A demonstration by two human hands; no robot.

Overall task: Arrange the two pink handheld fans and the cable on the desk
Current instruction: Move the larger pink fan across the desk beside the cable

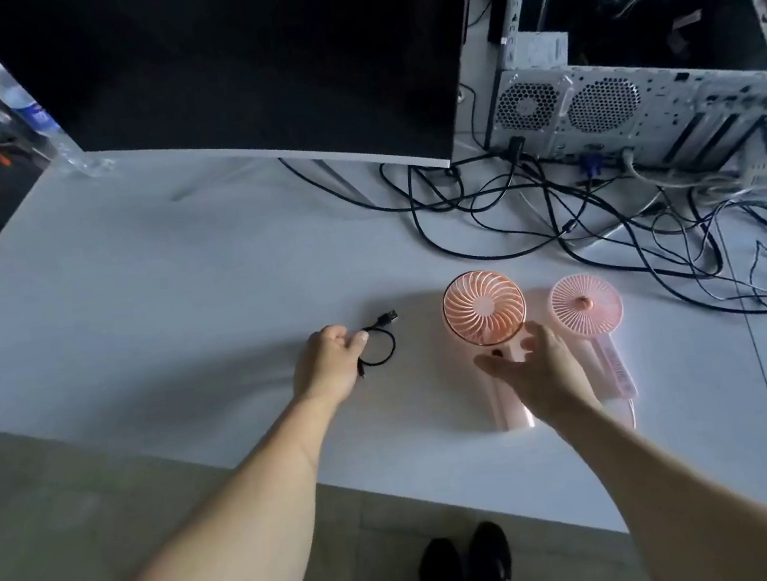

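Dim, bluish light, soft shadows on the desk [125,304], wide-angle edge warping.

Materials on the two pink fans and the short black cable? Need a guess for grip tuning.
Larger fan: looks like glossy moulded plastic; thin curved grille ribs, sheen on the rim.
Smaller fan: also plastic, seemingly more matte; fine radial ribs, flat pale pink.
Short black cable: likely a rubbery jacket; it lies in a loose loop, and its plug looks metallic.

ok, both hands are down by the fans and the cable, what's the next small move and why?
Probably let go with the left hand: its fingers curl at the short black cable, which already lies looped on the desk left of the larger fan. The right hand, fingers spread, hovers over that fan's handle, beside the smaller fan; all three lie in a row.
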